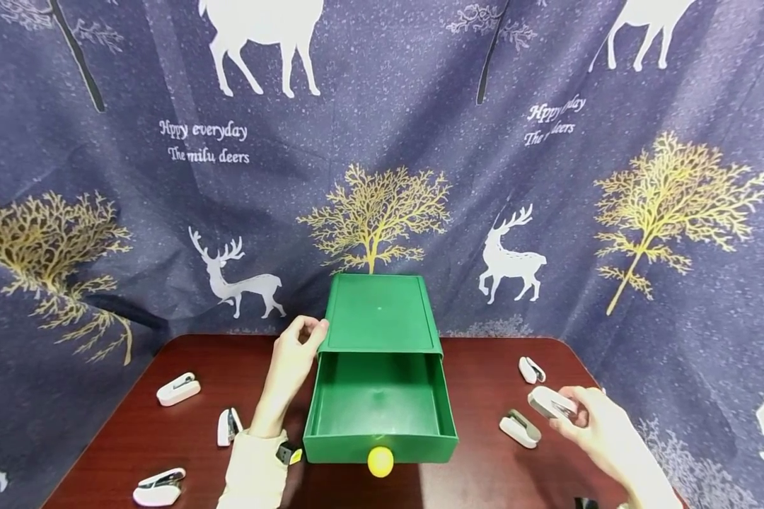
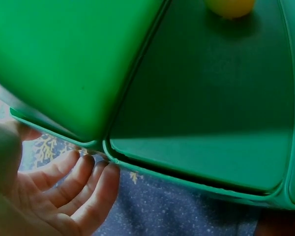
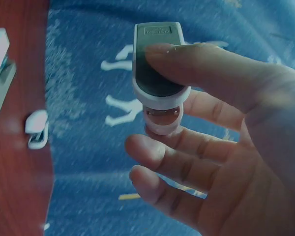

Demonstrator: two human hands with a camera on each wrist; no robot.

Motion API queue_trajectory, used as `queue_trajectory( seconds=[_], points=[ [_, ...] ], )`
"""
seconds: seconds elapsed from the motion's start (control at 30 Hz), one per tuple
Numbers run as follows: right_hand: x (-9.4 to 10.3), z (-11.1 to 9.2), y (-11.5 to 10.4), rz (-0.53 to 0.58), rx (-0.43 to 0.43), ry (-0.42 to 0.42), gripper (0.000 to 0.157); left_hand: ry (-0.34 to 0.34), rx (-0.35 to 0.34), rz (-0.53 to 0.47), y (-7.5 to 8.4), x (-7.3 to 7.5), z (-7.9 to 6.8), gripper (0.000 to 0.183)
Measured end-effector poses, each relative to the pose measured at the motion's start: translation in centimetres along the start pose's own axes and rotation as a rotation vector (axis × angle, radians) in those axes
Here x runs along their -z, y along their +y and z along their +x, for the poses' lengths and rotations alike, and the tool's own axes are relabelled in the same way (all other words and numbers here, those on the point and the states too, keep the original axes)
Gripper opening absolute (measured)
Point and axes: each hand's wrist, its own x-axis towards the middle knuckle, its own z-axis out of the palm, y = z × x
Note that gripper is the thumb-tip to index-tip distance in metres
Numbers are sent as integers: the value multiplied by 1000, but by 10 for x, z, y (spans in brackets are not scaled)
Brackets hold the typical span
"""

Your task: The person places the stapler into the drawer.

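Note:
A green drawer box [image 1: 382, 311] stands mid-table with its drawer [image 1: 382, 448] pulled out toward me; a yellow round knob [image 1: 380, 461] is on the drawer front. My left hand [image 1: 298, 353] touches the left side of the box near its top, fingers loosely bent, fingertips [image 2: 108, 172] against the green edge. Above the right side of the table, my right hand [image 1: 595, 424] pinches a small white and grey stapler [image 3: 160, 64], thumb on its grey top and fingers beneath. Below and left of that hand lies another stapler [image 1: 520, 429] on the table.
Another white stapler [image 1: 532, 370] lies farther back on the right. Three more are on the left: one at the back [image 1: 178, 389], one beside my left forearm [image 1: 229, 427], one nearer me [image 1: 159, 488]. A blue patterned cloth [image 1: 382, 127] hangs behind the red-brown table [image 1: 477, 396].

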Motion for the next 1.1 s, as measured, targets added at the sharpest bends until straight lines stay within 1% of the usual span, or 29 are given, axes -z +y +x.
queue_trajectory(
  seconds=[0.1,0.33,0.47,0.57,0.7,0.87,0.93,1.1],
  points=[
    [-2,5,-10,14,59,42,43,0,-6,3,-1,-1,0,35],
    [-6,10,-35,39,110,100,48,3,-13,-2,-2,-1,0,32],
    [-6,12,-47,32,177,134,49,5,-11,-11,-2,-2,0,33],
    [-5,14,-57,29,211,146,48,6,-11,-15,-2,-2,0,34],
    [-3,17,-68,27,238,154,53,8,-13,-14,-2,-1,0,34],
    [-1,18,-80,40,266,154,49,7,-10,-16,-2,-2,-1,33],
    [0,18,-85,59,284,161,48,6,-8,-17,-3,-2,-1,33],
    [-1,19,-97,95,303,202,52,11,-11,-15,-3,-1,0,32]
  ],
)
